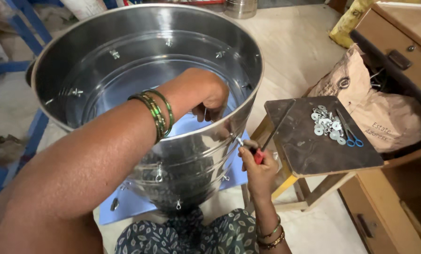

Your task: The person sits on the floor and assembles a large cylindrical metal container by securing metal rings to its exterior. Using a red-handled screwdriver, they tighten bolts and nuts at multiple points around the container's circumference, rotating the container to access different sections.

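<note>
Two hands fasten a bolt: left hand (210,96) clenched inside the steel drum (182,155), right hand (257,167) grasping a screwdriver (267,141); next, steady turning seems needed.

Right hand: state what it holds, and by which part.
The right hand grips a screwdriver by its red handle, tip against the steel drum's outer wall. The left hand reaches inside; its hold cannot be told.
</note>
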